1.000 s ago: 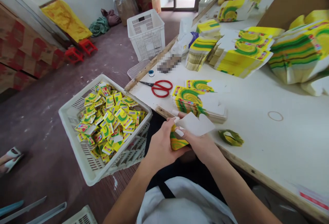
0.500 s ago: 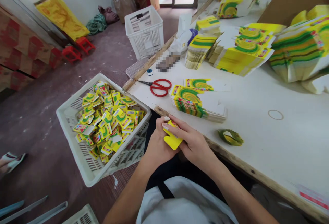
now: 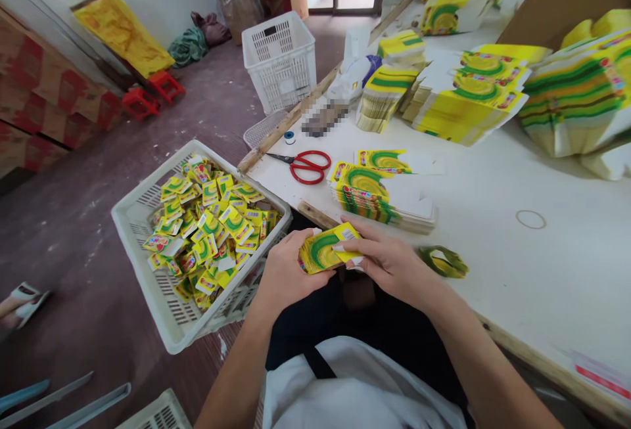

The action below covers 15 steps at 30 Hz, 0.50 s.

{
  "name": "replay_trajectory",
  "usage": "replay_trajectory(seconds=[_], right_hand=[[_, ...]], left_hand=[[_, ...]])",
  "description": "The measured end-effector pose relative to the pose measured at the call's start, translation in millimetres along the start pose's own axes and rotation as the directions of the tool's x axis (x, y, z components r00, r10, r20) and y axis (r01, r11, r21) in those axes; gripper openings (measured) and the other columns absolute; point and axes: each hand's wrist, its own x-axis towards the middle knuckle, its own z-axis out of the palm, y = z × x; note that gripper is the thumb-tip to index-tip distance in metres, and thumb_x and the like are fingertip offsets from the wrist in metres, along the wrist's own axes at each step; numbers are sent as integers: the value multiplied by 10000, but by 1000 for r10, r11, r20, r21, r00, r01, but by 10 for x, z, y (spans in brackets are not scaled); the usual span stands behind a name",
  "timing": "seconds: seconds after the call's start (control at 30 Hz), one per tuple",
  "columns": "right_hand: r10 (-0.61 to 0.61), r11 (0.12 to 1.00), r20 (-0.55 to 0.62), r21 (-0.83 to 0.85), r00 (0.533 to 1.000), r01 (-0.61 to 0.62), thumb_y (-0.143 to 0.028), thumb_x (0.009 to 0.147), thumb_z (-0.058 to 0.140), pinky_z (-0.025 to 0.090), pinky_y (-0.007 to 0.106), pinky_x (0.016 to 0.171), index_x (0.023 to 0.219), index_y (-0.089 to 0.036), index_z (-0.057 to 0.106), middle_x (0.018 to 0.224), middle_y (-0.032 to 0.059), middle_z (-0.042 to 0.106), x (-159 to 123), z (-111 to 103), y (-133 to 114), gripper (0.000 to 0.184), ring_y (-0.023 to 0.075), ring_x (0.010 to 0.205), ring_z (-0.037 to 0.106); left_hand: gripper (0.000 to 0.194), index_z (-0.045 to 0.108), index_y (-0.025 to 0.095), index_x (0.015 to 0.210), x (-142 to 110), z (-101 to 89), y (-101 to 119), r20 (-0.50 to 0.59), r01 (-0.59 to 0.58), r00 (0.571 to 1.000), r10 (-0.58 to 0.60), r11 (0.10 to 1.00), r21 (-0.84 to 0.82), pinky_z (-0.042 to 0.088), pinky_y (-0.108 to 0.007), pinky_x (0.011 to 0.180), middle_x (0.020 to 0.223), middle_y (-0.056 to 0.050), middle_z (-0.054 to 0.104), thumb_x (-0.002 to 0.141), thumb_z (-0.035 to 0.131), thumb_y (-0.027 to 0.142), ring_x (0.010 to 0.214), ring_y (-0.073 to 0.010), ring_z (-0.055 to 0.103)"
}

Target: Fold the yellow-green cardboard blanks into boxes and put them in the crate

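Both my hands hold one small yellow and green folded carton (image 3: 326,249) just in front of the table edge. My left hand (image 3: 284,276) grips its left side, fingers curled round it. My right hand (image 3: 389,262) pinches its right end with fingertips on top. Just beyond it, a stack of flat printed carton blanks (image 3: 379,196) lies on the white table (image 3: 493,219). To my left a white plastic basket (image 3: 142,271) on the floor holds several folded cartons (image 3: 210,225) of the same kind.
Red-handled scissors (image 3: 305,166) and a small tape roll (image 3: 290,137) lie near the table's left edge. Larger stacks of blanks (image 3: 468,97) fill the table's back. A crumpled green scrap (image 3: 442,261) and a rubber band (image 3: 530,219) lie to the right. An empty white basket (image 3: 280,61) stands on the floor.
The carton's white flap was folded shut, then the carton was turned from its plain yellow side to show its printed green face, now held flat between both hands.
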Motion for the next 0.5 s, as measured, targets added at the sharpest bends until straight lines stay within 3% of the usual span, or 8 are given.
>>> replay_trajectory(seconds=[0.1, 0.23, 0.33, 0.4, 0.47, 0.5], right_hand=[[19, 1000, -42, 20, 999, -18, -103, 801, 618, 507, 489, 1028, 1008, -247, 746, 1409, 127, 597, 9, -5, -29, 283, 300, 1243, 618], [98, 992, -195, 101, 976, -79, -176, 825, 641, 486, 500, 1044, 1014, -220, 689, 1389, 155, 604, 42, 184, -106, 200, 314, 1316, 553], [138, 978, -224, 181, 965, -98, -236, 829, 661, 502, 484, 1031, 1268, -212, 551, 1417, 178, 572, 87, 238, -118, 452, 299, 1302, 567], [160, 980, -302, 161, 940, -116, -261, 822, 669, 531, 473, 995, 1378, -219, 442, 1399, 169, 587, 136, 145, -72, 603, 278, 1192, 647], [159, 986, -451, 31, 878, -163, -245, 826, 638, 534, 482, 979, 1331, -221, 489, 1310, 139, 651, 205, -20, 15, 527, 269, 1094, 684], [154, 973, -527, -64, 836, -220, -221, 820, 619, 525, 500, 980, 1273, -216, 540, 1243, 126, 685, 246, -105, 66, 460, 280, 1077, 680]], left_hand=[[538, 651, 184, 1090, 30, -19, 49, 12, -16, 1000, 15, 1000, 22, 568, -420, 844, 999, -90, 734, 601, 837, 310, 884, -278, 704], [527, 638, 193, 1121, 34, 30, 74, -16, -18, 1000, 18, 1000, 18, 559, -404, 867, 1044, -94, 722, 637, 811, 306, 925, -272, 696], [524, 608, 195, 1154, 25, 23, -30, -101, 41, 994, -47, 997, -63, 547, -389, 881, 1056, -84, 702, 684, 792, 337, 942, -255, 683], [607, 558, 182, 1214, 31, -55, -159, -335, 135, 931, -144, 990, -48, 499, -428, 976, 1123, -94, 657, 690, 794, 377, 1049, -274, 644], [802, 465, 156, 1316, 44, -166, -298, -601, 264, 777, -188, 964, 40, 364, -490, 1123, 1292, -144, 552, 643, 826, 399, 1261, -327, 513], [887, 413, 134, 1361, 48, -216, -357, -668, 310, 722, -180, 947, 80, 298, -505, 1165, 1366, -178, 487, 630, 834, 408, 1339, -349, 432]])
